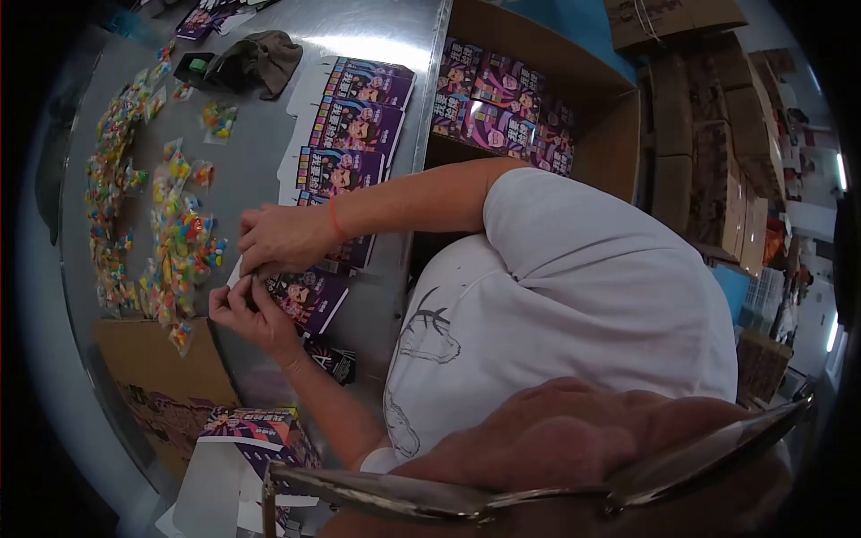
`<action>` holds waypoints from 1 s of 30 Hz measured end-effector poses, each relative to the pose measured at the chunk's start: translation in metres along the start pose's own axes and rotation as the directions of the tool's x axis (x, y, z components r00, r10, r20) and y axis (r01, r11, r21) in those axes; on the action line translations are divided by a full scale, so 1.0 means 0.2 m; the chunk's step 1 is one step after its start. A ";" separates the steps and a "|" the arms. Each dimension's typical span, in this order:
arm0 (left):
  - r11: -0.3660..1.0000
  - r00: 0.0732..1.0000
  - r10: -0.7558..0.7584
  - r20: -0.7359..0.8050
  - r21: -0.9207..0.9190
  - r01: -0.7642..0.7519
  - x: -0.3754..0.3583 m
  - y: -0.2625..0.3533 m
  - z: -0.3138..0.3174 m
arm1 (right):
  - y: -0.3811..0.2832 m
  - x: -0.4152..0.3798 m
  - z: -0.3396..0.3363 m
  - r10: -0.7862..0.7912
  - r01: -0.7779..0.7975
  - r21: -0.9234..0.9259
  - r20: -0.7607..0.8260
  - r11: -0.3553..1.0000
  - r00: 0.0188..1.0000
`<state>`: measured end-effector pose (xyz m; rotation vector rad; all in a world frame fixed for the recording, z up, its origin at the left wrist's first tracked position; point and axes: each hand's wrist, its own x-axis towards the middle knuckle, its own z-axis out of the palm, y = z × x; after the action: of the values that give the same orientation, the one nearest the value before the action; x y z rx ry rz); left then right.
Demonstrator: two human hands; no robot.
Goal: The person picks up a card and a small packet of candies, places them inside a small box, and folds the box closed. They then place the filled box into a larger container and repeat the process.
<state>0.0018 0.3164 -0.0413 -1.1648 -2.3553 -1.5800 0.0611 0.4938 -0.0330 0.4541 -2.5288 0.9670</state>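
Note:
My right hand (282,238), with a red band at the wrist, is over the end of a purple printed box (316,300). Its fingers are bent down at the box's pale flap end. My left hand (256,316) meets it from below, thumb and fingers pinched at the same end. The fingertips of both hands nearly touch and partly hide the flap. More purple boxes (354,125) lie overlapped in a row beyond my right forearm, white flaps towards the candy packets (184,229).
A large carton (587,161) holds rows of printed boxes. Dark cloth (269,61) lies on the metal table (242,152). Another carton (166,359) and an open white-flapped box (215,480) are near my left arm. Stacked cartons (668,143) stand further off.

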 end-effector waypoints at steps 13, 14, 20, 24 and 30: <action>0.911 0.928 -0.357 -0.109 -0.259 0.321 -0.03 0.00 -0.05 | -0.01 0.08 0.01 0.121 -0.097 0.095 -0.294 0.991 0.948; 0.800 0.875 -0.481 0.057 -0.381 0.464 -0.06 -0.03 -0.07 | -0.02 0.09 0.01 0.076 -0.066 0.044 -0.308 0.997 0.948; 0.496 0.794 -0.585 0.166 -0.701 0.512 -0.10 0.01 -0.10 | 0.07 0.04 0.11 0.372 -0.125 0.574 -0.334 0.809 0.866; 0.384 0.777 -0.605 0.171 -0.792 0.474 -0.09 0.02 -0.11 | 0.04 -0.03 0.07 0.414 -0.510 0.813 0.376 0.282 0.829; 0.404 0.753 -0.623 0.212 -0.736 0.542 -0.11 0.04 -0.10 | -0.03 -0.02 0.03 0.360 -0.620 0.773 0.546 0.133 0.757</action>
<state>0.0159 0.2902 -0.0351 -0.1581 -2.1315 -3.0067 0.0650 0.4854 -0.0356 -0.0886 -1.9369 2.8765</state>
